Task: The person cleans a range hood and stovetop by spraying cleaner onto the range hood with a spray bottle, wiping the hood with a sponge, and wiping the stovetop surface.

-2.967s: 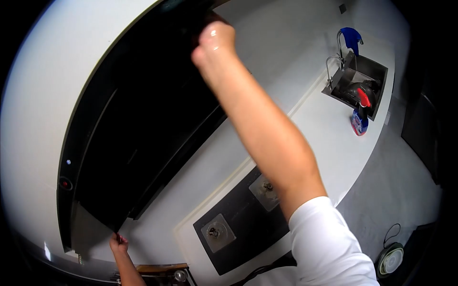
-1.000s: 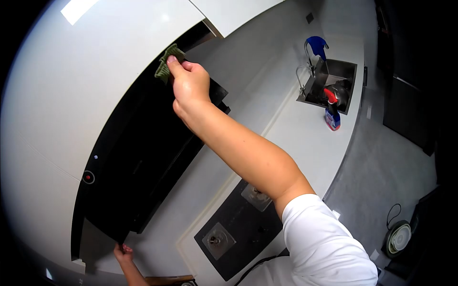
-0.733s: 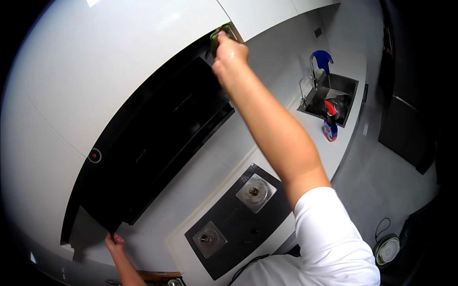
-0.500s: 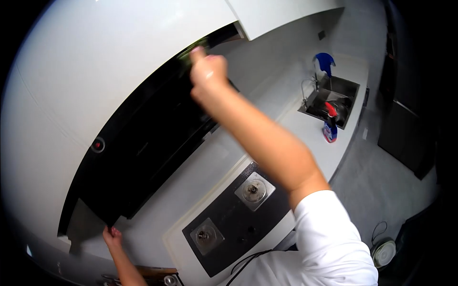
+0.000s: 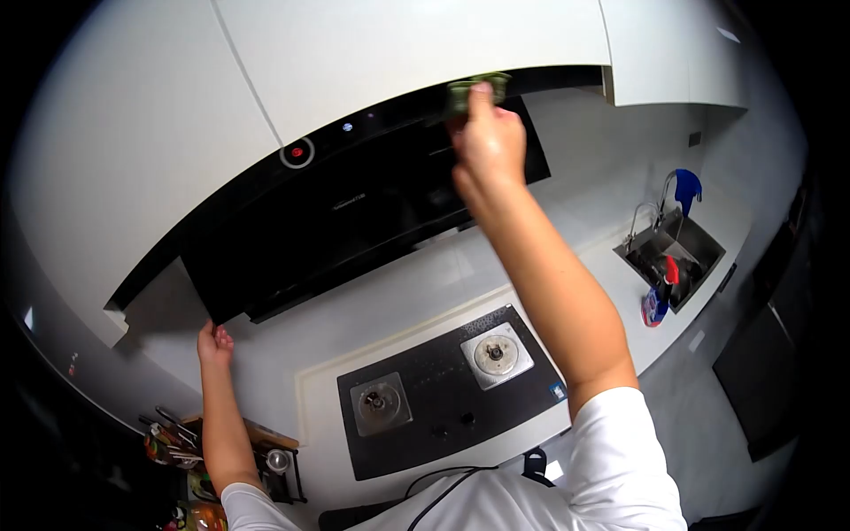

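Observation:
My right hand [image 5: 492, 146] is raised at the upper middle, its fingers closed on a green cloth [image 5: 478, 91], which lies against the top black edge of the range hood [image 5: 345, 208]. Low on the left, my left hand [image 5: 215, 345] has its fingers bent at the bottom left corner of the hood's dark panel [image 5: 199, 301], gripping its edge. A round control with a red mark [image 5: 297, 153] shows on the hood's upper strip. White cabinets [image 5: 354, 53] sit above it.
A black two-burner cooktop [image 5: 452, 398] lies below the hood. At the right, a spray bottle with a red trigger [image 5: 655, 305] stands beside a sink [image 5: 704, 243] holding dark cookware; a blue cloth [image 5: 687, 190] hangs on the tap. Bottles and utensils crowd the lower left.
The view has turned, levelling the hood and showing more of the lower left. My right hand has shifted along the hood's upper edge with the green cloth. My left hand remains at the panel corner.

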A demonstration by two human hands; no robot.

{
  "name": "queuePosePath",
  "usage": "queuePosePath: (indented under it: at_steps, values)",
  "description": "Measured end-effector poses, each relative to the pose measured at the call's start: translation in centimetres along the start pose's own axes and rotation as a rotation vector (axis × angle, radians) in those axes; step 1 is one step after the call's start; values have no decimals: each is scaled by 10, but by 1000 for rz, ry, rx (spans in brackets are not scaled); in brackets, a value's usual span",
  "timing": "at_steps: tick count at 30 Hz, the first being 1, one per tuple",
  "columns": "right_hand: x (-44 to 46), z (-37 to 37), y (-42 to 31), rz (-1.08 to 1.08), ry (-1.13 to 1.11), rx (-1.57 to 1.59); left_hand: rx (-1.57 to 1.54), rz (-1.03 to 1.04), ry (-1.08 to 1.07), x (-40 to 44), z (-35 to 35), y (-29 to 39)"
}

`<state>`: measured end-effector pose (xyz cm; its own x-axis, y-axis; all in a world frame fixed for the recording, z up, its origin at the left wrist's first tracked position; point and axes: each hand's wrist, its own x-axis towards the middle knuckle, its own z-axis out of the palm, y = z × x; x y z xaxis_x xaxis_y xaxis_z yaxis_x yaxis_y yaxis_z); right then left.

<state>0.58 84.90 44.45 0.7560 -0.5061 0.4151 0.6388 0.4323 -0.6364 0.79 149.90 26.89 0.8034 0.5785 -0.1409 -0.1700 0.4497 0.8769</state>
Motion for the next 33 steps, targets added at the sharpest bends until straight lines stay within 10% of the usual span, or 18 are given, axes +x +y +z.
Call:
queuePosePath:
  at_steps: [11, 21, 27, 33]
  values:
    - [-151, 167, 62, -17, -6, -90, -30, -16, 36, -1, 1, -4]
    - [-68, 70, 6, 26, -107, 334, -38, -6, -25, 4, -7, -9]
    - [-135, 153, 78, 26, -134, -75, -5, -49, -9, 2, -5, -3]
    - [-58, 43, -10, 122, -81, -9, -39, -8, 3, -6, 2, -5]
